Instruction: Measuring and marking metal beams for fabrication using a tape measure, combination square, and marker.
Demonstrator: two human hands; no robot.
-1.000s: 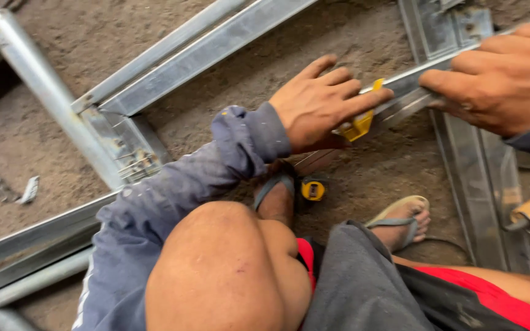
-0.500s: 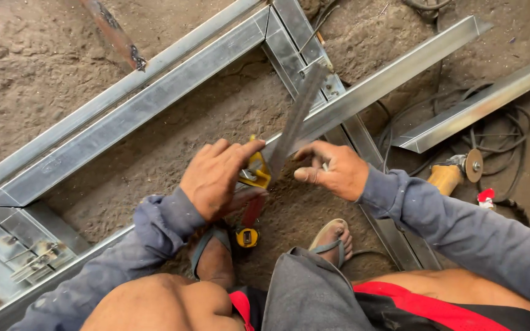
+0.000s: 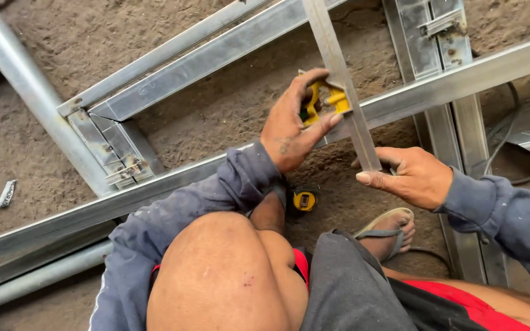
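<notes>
I'm squatting in flip-flops on bare, packed dirt ground (image 3: pixel 216 116), so this is a rough metal-fabrication yard or building site, not a tidy indoor shop. Galvanised steel channels (image 3: pixel 216 52) lie joined into a frame around me, beside a round steel pipe (image 3: pixel 26 79). A yellow tape measure (image 3: pixel 304 200) sits in the dirt by my foot, black cables (image 3: pixel 498 144) trail across the ground, and a scrap of metal (image 3: pixel 4 193) lies off to one side.

yellow square (image 3: pixel 325 101) | on long rail (image 3: pixel 437 86) | steel blade (image 3: pixel 345 86) tilted, crossing it
</notes>
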